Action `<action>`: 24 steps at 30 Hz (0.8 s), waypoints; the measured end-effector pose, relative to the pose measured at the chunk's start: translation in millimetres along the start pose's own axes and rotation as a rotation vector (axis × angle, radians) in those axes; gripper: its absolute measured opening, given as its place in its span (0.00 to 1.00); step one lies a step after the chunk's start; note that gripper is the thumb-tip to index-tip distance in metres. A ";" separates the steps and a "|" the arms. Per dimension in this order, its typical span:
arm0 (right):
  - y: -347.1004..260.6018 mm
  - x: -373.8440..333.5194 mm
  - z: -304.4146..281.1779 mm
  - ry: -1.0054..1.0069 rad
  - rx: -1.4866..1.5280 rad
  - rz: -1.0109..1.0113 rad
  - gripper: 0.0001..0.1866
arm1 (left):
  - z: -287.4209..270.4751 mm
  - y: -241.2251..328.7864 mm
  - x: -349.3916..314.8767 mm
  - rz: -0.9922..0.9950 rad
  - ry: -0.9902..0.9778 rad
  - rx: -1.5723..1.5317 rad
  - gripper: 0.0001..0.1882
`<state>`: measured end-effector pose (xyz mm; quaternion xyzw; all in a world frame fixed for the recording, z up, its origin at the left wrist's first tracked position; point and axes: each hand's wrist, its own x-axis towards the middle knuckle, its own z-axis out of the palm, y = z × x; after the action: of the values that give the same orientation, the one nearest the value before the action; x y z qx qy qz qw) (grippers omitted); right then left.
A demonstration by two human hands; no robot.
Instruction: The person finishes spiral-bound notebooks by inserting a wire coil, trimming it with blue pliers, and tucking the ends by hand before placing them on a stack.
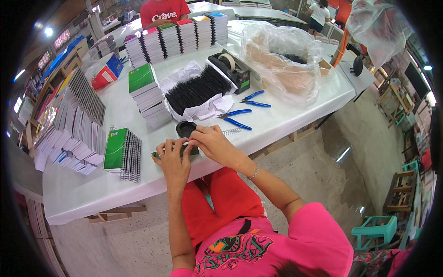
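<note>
Near the table's front edge my left hand (pixel 174 156) grips a small green-covered notebook (pixel 156 153), mostly hidden under my fingers. My right hand (pixel 210 144) is closed in a pinch at the notebook's upper edge, close to my left fingertips. From behind the right hand a thin spiral coil (pixel 233 131) sticks out to the right; where it meets the fingers is hidden. Just beyond my hands sits a round black holder (pixel 186 129). Two blue-handled cutters, a nearer pair (pixel 237 122) and a farther pair (pixel 256 101), lie to the right.
Black coils (pixel 198 91) lie on white paper beside a tape dispenser (pixel 230 69). Green notebooks (pixel 142 79) and spiral-bound stacks (pixel 122 154) stand left. A plastic-lined box (pixel 281 64) is at the right. Across the table a person in red (pixel 164 11) stands behind notebook stacks.
</note>
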<state>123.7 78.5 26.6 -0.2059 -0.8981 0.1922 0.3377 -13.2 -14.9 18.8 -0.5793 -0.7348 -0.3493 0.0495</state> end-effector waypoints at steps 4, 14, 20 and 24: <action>-0.6 0.2 5.2 0.089 0.025 0.013 0.08 | 0.9 0.2 -0.3 -0.012 -0.010 0.011 0.11; -0.4 -0.1 9.1 0.060 0.018 0.046 0.09 | 2.2 3.2 -0.2 -0.042 -0.035 0.015 0.15; -3.0 1.6 6.2 0.055 0.066 0.034 0.09 | 2.1 -1.1 -0.8 -0.024 -0.047 0.026 0.19; -2.4 1.5 7.2 0.071 -0.023 -0.033 0.09 | 0.4 -0.6 -0.8 -0.034 -0.071 0.014 0.19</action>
<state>117.2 75.7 23.5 -0.2017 -0.8910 0.1691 0.3699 -13.3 -15.4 17.9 -0.5782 -0.7483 -0.3244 0.0214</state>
